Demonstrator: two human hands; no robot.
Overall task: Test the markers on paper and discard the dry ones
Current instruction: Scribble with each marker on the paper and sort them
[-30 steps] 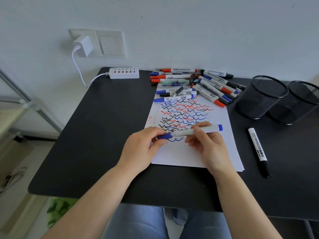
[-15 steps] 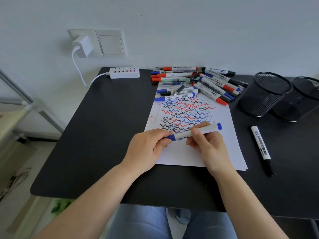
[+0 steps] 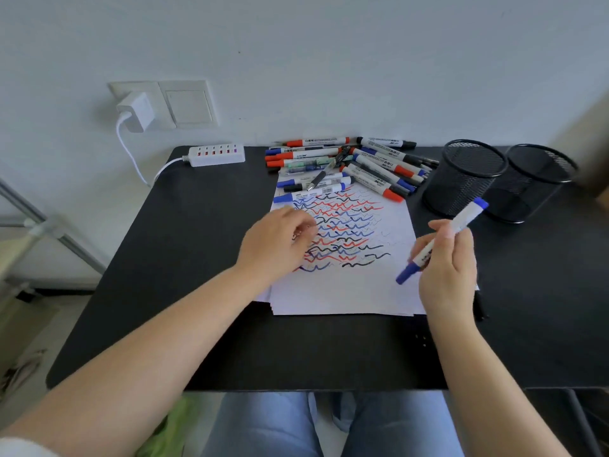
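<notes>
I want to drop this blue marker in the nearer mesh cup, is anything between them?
Nothing visible. The right hand holds the blue marker in the air just short of the nearer mesh cup, whose open mouth is unobstructed.

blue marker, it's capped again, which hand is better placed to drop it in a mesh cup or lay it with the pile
Right. The right hand already grips the white-barrelled blue marker beside the two black mesh cups. The left hand holds nothing I can see, over the scribbled white paper.
</notes>
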